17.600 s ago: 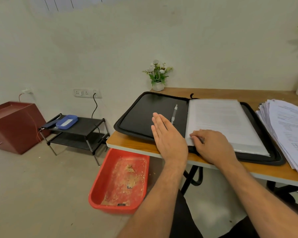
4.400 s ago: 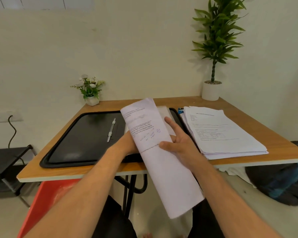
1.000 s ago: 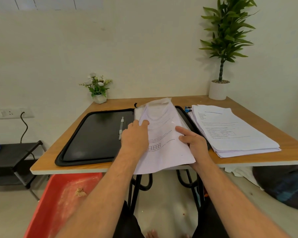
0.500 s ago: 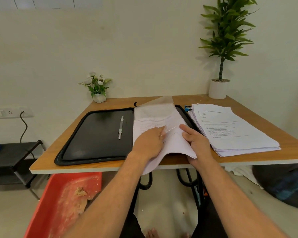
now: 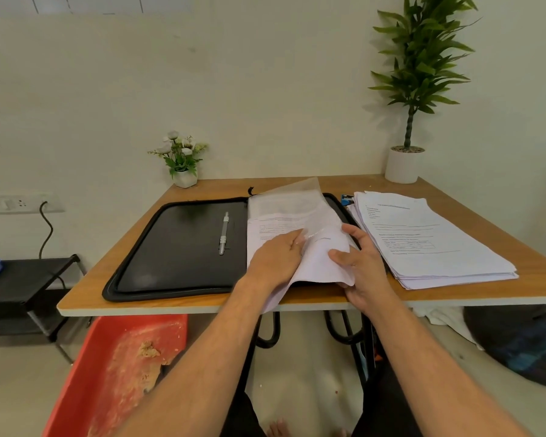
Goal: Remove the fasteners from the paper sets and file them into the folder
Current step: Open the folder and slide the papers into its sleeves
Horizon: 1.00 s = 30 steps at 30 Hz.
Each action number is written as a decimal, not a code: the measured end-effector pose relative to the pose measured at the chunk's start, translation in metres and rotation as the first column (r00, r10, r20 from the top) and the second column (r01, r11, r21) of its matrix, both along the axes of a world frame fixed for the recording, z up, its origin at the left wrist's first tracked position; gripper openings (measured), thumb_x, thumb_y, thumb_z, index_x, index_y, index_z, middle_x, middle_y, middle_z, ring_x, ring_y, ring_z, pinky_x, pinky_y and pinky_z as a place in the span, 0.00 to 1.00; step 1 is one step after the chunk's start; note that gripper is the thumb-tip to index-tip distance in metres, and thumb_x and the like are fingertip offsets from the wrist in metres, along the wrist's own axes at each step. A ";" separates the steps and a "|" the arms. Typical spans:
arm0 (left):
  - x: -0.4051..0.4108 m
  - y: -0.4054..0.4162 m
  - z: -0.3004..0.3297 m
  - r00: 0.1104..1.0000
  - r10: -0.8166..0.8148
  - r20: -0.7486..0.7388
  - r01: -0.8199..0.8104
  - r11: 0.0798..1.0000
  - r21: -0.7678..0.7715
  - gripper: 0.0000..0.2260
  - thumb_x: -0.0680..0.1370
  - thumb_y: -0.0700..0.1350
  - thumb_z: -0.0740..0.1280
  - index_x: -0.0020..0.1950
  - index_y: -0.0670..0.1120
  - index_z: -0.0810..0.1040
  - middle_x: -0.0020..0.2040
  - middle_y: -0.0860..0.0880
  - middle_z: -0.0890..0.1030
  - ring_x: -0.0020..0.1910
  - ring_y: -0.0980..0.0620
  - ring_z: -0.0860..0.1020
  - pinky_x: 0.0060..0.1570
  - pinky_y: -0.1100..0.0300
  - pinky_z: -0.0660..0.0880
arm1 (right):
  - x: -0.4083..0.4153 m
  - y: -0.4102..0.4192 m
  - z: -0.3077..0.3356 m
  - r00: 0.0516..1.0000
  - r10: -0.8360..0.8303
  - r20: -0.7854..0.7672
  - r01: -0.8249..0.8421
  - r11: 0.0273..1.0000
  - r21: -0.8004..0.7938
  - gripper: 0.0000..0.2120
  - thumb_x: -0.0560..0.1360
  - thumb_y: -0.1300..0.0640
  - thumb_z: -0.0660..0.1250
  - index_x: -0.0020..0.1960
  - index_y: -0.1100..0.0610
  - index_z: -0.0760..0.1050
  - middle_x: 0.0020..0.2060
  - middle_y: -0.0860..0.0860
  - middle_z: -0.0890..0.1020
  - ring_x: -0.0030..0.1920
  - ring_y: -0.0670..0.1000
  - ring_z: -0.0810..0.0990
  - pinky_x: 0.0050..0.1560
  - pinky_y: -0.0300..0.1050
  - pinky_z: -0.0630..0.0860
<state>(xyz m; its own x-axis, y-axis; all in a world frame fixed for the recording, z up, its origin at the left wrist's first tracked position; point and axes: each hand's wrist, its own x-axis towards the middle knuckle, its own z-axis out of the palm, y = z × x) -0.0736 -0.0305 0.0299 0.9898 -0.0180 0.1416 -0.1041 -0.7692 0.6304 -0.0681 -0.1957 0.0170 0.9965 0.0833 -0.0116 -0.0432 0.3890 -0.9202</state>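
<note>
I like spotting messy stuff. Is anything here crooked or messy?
Yes. The white paper set under both hands is bent and hangs over the wooden table's front edge, only partly inside the black folder's clear sleeve. The red plastic tub on the floor has crusty pale residue inside.

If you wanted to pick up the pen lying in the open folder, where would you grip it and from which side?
Grip the pen around its middle, from above, fingers on its left and right sides. It lies flat on the folder left panel, its long axis running near to far, with bare panel on both sides; the left hand is nearest.
</note>
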 end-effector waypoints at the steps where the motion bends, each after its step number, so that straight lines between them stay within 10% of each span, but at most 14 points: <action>1: -0.002 0.001 0.000 1.000 -0.002 0.007 0.002 1.000 -0.016 0.21 0.86 0.56 0.50 0.78 0.57 0.65 0.78 0.54 0.67 0.76 0.50 0.66 0.74 0.52 0.60 | 0.002 0.001 0.000 0.999 -0.030 -0.015 0.030 1.000 0.006 0.28 0.71 0.72 0.71 0.61 0.46 0.74 0.60 0.52 0.75 0.58 0.60 0.77 0.50 0.56 0.82; 11: 0.007 0.000 0.006 0.997 -0.017 0.069 0.019 1.000 -0.019 0.21 0.86 0.54 0.52 0.79 0.52 0.66 0.77 0.51 0.69 0.75 0.49 0.66 0.76 0.53 0.61 | -0.005 -0.008 0.001 0.990 0.142 -0.003 -0.142 0.990 0.006 0.13 0.77 0.63 0.66 0.61 0.58 0.71 0.48 0.57 0.79 0.33 0.49 0.79 0.20 0.35 0.68; 27: -0.015 0.000 -0.004 0.983 -0.158 0.099 0.126 0.955 0.268 0.34 0.77 0.69 0.60 0.80 0.56 0.60 0.78 0.54 0.66 0.76 0.51 0.63 0.75 0.53 0.57 | 0.000 0.005 -0.002 0.952 -0.305 -0.016 0.302 0.947 -0.107 0.08 0.78 0.58 0.69 0.55 0.49 0.75 0.48 0.50 0.83 0.33 0.49 0.84 0.38 0.51 0.81; 30: -0.019 0.004 -0.003 0.975 -0.196 0.106 0.160 0.947 0.280 0.37 0.74 0.69 0.65 0.80 0.55 0.62 0.78 0.55 0.66 0.76 0.52 0.63 0.74 0.55 0.56 | 0.002 0.007 -0.004 0.933 -0.359 -0.002 0.357 0.927 -0.111 0.09 0.78 0.58 0.70 0.56 0.50 0.76 0.49 0.50 0.83 0.33 0.49 0.84 0.29 0.44 0.78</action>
